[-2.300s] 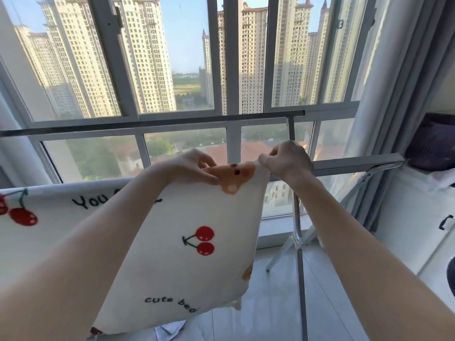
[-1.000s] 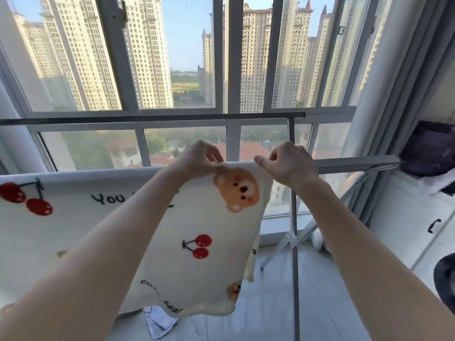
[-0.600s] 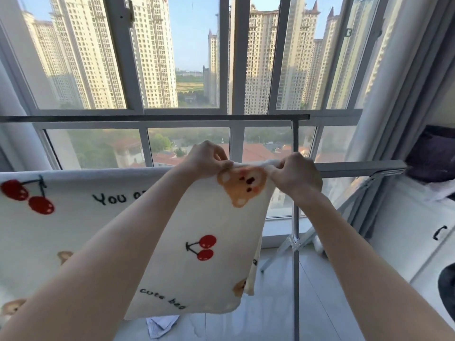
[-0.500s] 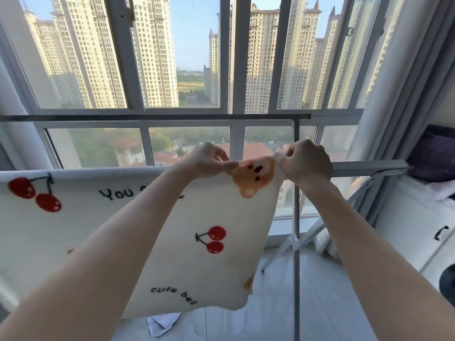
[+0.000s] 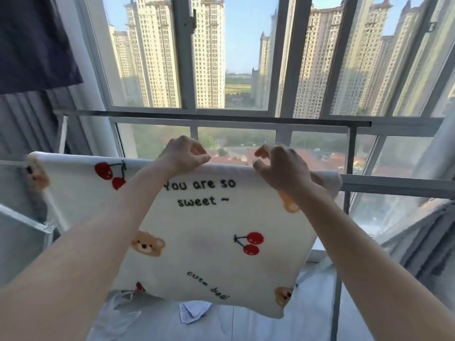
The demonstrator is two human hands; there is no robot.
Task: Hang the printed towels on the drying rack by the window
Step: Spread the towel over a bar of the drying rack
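Along the rail (image 5: 394,187) the towel (image 5: 209,230) lies draped lengthwise, and I see my left hand (image 5: 183,153) and right hand (image 5: 283,168) resting loosely curled on its top fold, pinching nothing firmly.

I'm looking out from a high-rise flat, probably an enclosed balcony used for laundry. Tall windows (image 5: 234,57) are showing apartment towers (image 5: 209,52) outside; a metal drying rack (image 5: 394,187) is carrying a cherry-and-bear printed towel (image 5: 209,230), grey curtains (image 5: 430,230) are hanging at the right, and pale floor tiles (image 5: 246,326) are showing below.
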